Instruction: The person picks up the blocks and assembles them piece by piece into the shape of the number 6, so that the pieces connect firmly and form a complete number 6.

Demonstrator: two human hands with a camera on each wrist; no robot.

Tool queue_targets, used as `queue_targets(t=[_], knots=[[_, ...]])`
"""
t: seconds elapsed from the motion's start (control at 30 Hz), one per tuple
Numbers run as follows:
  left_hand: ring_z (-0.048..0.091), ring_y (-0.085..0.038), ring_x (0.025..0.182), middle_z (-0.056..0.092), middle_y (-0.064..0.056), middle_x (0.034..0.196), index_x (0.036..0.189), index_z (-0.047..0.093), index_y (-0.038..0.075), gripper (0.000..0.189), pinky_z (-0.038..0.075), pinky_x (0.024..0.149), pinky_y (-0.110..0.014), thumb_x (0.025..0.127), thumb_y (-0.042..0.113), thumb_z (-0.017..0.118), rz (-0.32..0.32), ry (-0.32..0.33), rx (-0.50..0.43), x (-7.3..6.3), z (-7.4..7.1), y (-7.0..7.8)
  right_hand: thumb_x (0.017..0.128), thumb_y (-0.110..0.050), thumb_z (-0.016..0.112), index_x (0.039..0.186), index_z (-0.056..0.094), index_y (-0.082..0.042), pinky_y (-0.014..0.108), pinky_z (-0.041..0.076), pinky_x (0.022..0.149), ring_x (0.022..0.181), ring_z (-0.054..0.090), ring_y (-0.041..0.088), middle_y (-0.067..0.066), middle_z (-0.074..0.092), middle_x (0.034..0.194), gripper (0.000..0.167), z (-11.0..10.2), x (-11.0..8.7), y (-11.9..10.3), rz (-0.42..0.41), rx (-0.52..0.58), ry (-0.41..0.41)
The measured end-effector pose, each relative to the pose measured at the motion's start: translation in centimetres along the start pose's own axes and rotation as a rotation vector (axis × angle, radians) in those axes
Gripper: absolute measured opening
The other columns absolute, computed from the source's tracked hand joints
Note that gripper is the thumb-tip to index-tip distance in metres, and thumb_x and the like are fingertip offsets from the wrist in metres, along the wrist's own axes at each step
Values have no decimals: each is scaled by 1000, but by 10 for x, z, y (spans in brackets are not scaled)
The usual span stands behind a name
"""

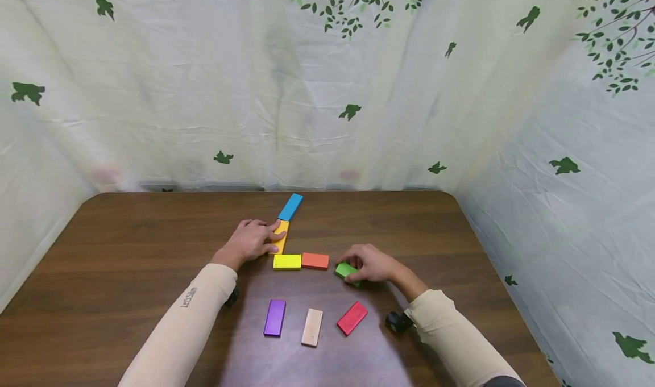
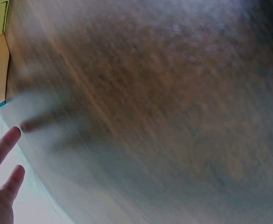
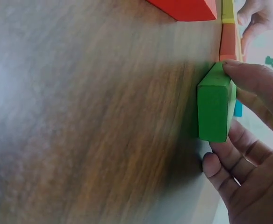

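My left hand (image 1: 252, 240) touches the amber wooden block (image 1: 281, 234) with its fingers; in the left wrist view two of its fingers are spread straight, off the block. A blue block (image 1: 290, 207) meets the amber one's far end. A yellow block (image 1: 287, 262) lies crosswise at the near end, and an orange block (image 1: 315, 261) continues it to the right. My right hand (image 1: 375, 263) pinches a green block (image 1: 346, 270) between thumb and fingers, right of the orange block. In the right wrist view, the green block's end face (image 3: 213, 112) points toward the camera.
Nearer me lie a purple block (image 1: 274, 318), a pale wood-coloured block (image 1: 312, 328) and a red block (image 1: 352, 318), apart from one another. The brown wood-grain table (image 1: 153, 245) ends at a white curtain (image 1: 179, 103) with green leaf prints.
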State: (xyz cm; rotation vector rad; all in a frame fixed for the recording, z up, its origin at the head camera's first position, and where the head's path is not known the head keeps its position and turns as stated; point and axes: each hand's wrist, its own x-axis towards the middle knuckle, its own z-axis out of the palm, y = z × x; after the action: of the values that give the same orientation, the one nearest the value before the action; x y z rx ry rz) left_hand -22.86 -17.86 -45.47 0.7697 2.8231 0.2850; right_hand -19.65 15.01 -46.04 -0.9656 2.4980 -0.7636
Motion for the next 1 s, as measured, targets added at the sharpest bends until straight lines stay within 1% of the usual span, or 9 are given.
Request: queue_targets(t=[0.3,0.53,0.63,0.7,0.8,0.9,1.0], knots=[[44,-42,127,40,-9,149,136,54,19,51,29,104,-60,89,36,65,-4,0,15,0,0,-1,82,-22,78,117,69,-15,25,46,65,75,51,11,-8,55,84,37,2,4,-3,57,5,6],[43,-41,128,39,-9,150,137,53,20,52,29,105,-60,89,37,64,-8,-10,14,2,1,-1,80,-24,80,115,70,-14,24,44,61,70,50,9,-6,56,78,37,4,8,-5,74,1,42],[43,-41,128,39,-8,150,137,53,20,52,29,105,-60,89,37,64,-12,-13,16,1,1,-1,80,-26,80,115,70,-12,23,43,62,71,50,9,-5,56,79,40,4,9,-6,76,-12,56],[43,-41,128,39,-8,150,137,53,20,52,29,105,-60,89,37,64,-10,-11,16,1,1,-1,80,-27,80,116,69,-10,23,44,64,73,50,10,-3,56,84,42,3,9,-7,69,-8,54],[44,-42,127,40,-9,150,136,54,20,52,30,104,-60,89,37,64,3,-4,20,0,1,-1,79,-26,81,121,66,-10,25,46,70,80,52,13,1,56,98,47,-1,6,-7,57,23,24],[44,-42,127,40,-9,150,136,54,19,52,30,103,-60,88,36,65,7,0,19,1,0,-1,78,-18,81,127,62,-10,27,48,76,89,53,15,4,53,118,53,-5,2,-5,39,78,-31],[43,-41,128,39,-7,150,137,53,20,52,29,104,-60,88,37,65,-3,-5,11,1,0,-2,78,-9,79,131,58,-9,28,49,80,94,53,17,5,50,130,58,-9,0,-2,23,122,-88]])
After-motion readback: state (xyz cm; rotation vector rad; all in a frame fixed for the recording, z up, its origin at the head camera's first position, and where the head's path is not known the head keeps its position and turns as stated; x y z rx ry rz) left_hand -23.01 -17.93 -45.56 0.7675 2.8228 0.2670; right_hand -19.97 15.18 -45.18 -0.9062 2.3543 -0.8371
